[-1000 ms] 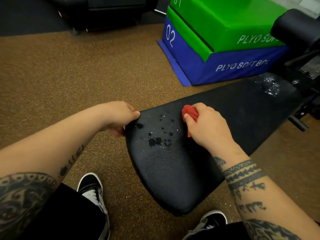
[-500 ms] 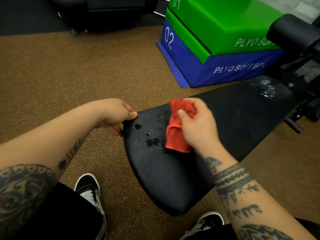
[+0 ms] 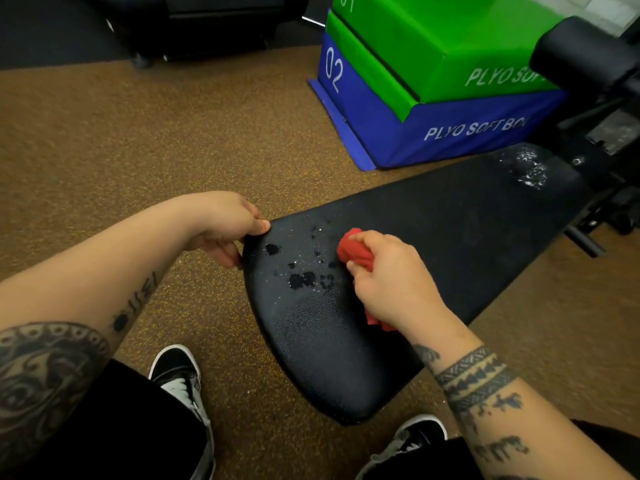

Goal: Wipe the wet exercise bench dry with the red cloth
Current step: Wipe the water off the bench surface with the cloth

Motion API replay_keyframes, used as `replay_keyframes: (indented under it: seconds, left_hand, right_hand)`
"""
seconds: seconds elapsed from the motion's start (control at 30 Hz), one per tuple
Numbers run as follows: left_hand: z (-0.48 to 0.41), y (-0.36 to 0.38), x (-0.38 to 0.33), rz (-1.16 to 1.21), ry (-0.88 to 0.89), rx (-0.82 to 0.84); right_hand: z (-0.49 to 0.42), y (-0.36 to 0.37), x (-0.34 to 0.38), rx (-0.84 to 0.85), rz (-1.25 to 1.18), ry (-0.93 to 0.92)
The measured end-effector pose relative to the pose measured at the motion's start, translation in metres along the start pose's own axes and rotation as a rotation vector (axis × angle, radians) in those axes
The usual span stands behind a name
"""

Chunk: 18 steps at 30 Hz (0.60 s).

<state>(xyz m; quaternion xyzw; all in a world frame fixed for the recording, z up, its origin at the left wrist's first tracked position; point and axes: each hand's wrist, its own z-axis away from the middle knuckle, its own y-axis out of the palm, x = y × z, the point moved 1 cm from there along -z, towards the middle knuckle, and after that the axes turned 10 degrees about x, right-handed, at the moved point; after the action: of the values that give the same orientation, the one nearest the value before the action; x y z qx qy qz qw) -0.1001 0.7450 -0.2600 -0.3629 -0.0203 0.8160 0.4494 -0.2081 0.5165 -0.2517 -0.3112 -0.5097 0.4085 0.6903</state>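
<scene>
A black padded exercise bench (image 3: 433,244) runs from the lower middle up to the right. Water drops (image 3: 301,277) dot its near end, and a second wet patch (image 3: 530,168) glistens at the far end. My right hand (image 3: 391,282) is closed around the bunched red cloth (image 3: 355,251), pressing it on the pad just right of the near drops. A tail of the cloth pokes out under my wrist. My left hand (image 3: 225,226) grips the bench's near left edge, thumb on top.
Stacked soft plyo boxes, green (image 3: 450,46) over blue (image 3: 398,126), stand on the brown speckled floor behind the bench. A black roller pad and frame (image 3: 585,64) sit at the far right. My two shoes (image 3: 180,375) are below the bench end.
My right hand lifted the cloth so it hung loose half a second ago, then bunched it again and set it back on the pad beside the drops. The left hand stayed put.
</scene>
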Motion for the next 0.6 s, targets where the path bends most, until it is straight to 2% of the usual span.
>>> replay_keyframes:
  seconds: [0.07, 0.1, 0.17, 0.23, 0.3, 0.37, 0.43, 0.5, 0.6]
  left_hand:
    - [0.000, 0.000, -0.002, -0.001, 0.003, 0.001]
    - [0.000, 0.000, -0.002, -0.005, 0.003, 0.001]
    - [0.001, 0.000, 0.000, -0.014, 0.004, -0.003]
    - [0.001, 0.001, 0.000, -0.023, 0.003, -0.006]
    - [0.000, 0.002, 0.000, -0.023, 0.004, -0.011]
    - [-0.001, 0.002, -0.001, -0.022, 0.007, -0.014]
    - [-0.001, 0.001, -0.001, -0.029, 0.006, -0.016]
    - [-0.002, 0.001, -0.001, -0.037, 0.005, -0.014]
    - [-0.003, 0.001, -0.002, -0.045, -0.003, -0.010]
  right_hand:
    - [-0.001, -0.006, -0.003, 0.129, -0.291, -0.034]
    - [-0.002, -0.012, -0.004, 0.125, -0.430, -0.047]
    - [-0.015, -0.022, -0.012, -0.039, -0.511, -0.031]
    - [-0.030, -0.027, -0.019, -0.173, -0.369, 0.032]
    - [-0.036, -0.021, -0.018, -0.148, -0.021, 0.086]
    - [-0.033, -0.010, -0.011, -0.105, 0.165, 0.064]
    - [-0.024, -0.003, -0.002, -0.027, 0.093, -0.005]
    - [-0.020, -0.004, -0.001, 0.067, -0.149, -0.020]
    - [-0.042, -0.024, -0.010, -0.077, -0.332, 0.026]
